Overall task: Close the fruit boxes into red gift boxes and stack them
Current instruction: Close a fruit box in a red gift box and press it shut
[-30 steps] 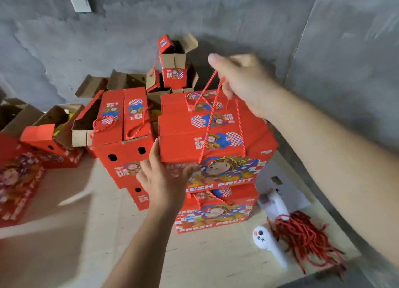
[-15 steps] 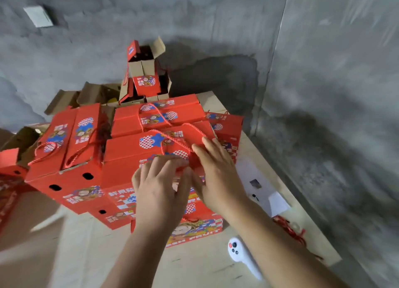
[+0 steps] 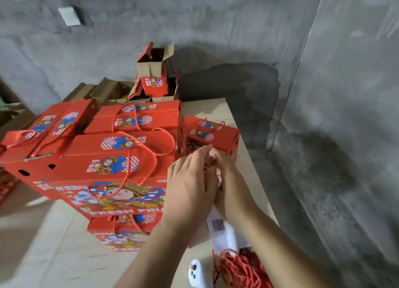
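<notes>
A closed red gift box with rope handles tops a stack; another closed box shows beneath it. More closed red boxes stand to the left and behind, and a smaller one to the right. My left hand and my right hand meet palm to palm just right of the top box, fingers fairly straight. Something dark red shows blurred at the fingertips; I cannot tell what it is.
Open boxes with raised flaps are piled at the back against the grey wall. A bundle of red rope, a white controller and a white card lie on the board table at front right.
The box carried by its rope handle a second ago now sits on the stack. Both hands left its top and came together to its right.
</notes>
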{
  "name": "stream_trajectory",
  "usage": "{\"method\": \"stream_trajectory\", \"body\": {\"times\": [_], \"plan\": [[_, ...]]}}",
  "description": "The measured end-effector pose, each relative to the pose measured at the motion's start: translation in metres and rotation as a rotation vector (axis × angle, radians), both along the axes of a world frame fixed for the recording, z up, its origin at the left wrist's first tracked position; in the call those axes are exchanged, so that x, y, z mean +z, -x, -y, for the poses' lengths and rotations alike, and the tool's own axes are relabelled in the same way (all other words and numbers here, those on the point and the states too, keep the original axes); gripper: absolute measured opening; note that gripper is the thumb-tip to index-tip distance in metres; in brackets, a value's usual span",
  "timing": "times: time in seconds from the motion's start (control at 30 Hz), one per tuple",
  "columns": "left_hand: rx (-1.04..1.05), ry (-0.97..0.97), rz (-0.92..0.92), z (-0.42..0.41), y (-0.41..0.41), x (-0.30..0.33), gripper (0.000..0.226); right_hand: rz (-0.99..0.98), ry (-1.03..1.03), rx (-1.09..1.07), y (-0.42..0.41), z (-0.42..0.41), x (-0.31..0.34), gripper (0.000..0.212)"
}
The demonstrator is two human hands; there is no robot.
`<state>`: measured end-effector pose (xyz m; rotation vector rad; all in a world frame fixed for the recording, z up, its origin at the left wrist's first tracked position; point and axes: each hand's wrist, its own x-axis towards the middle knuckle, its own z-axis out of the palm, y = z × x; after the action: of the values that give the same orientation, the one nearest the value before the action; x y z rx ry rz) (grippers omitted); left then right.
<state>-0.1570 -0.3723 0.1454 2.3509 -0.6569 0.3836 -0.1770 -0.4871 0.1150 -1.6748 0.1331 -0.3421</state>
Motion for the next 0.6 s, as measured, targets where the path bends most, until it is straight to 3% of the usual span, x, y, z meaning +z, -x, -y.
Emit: {"method": "stream_trajectory", "body": {"times": [0.23, 0.33, 0.37, 0.4, 0.6], "plan": [[0.123, 0.141, -0.134, 0.105, -0.002, -0.004, 0.049, 0.039, 0.002, 0.174, -0.021, 0.107, 0.006, 0.052], [0.186, 0.225, -0.173, 0.122, -0.012, 0.002, 0.045, 0.124, 0.273, 0.300, -0.034, 0.133, 0.020, 0.044], [0.200, 0.235, -0.174, 0.125, -0.017, 0.004, 0.043, 0.078, 0.262, 0.357, -0.040, 0.138, 0.019, 0.047], [0.209, 0.243, -0.176, 0.127, -0.021, 0.006, 0.041, 0.074, 0.387, 0.307, -0.047, 0.142, 0.020, 0.054], [0.219, 0.354, -0.273, 0.141, -0.041, 0.005, 0.044, 0.035, 0.502, 0.276, -0.068, 0.163, 0.025, 0.065]]}}
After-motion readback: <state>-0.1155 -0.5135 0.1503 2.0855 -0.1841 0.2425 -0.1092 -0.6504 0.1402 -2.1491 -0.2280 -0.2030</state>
